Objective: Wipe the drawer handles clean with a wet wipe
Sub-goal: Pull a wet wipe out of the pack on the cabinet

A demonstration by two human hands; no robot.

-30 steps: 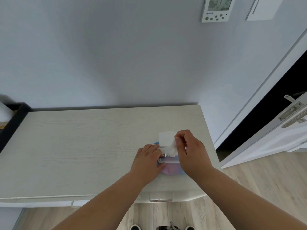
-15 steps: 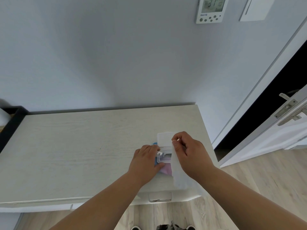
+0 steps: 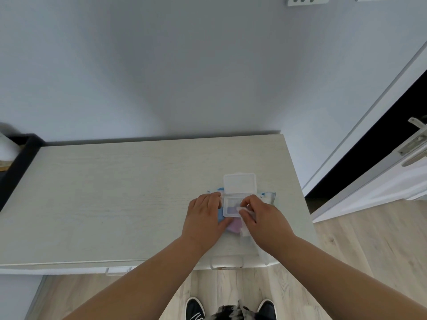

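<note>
Item one: wipe pack (image 3: 268, 197), blue and pink, lying near the right front of the dresser top (image 3: 115, 192), its clear lid (image 3: 239, 183) flipped up and back.

Item two: my left hand (image 3: 203, 221), resting flat on the pack's left side, fingers straight, pressing it down.

Item three: my right hand (image 3: 265, 221), fingers curled at the pack's opening, pinching a white wipe (image 3: 246, 232) that trails down under the palm toward the front edge.

Item four: drawer handles (image 3: 227, 262), pale, just below the top's front edge; the wipe does not touch them.

Item five: open door (image 3: 392, 179) at right.
</note>
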